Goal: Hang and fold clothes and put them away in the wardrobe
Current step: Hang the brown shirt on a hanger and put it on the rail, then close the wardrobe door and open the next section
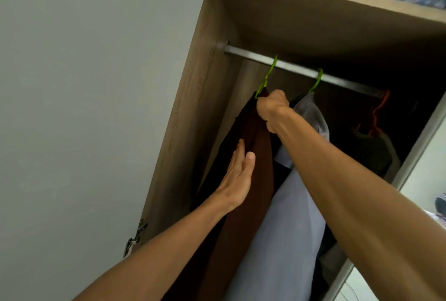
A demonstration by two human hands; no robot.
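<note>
Right forearm fills the lower right. Mid-frame, the right grip clenches the brown garment at its top, just under the green hanger hooked on the rail. The garment hangs below, and the left grip, flat and released, presses its side.

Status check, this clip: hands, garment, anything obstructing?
Right hand gripping brown garment at green hanger, hook on rail. Left hand flat against it. Grey garment crowding alongside.
</note>
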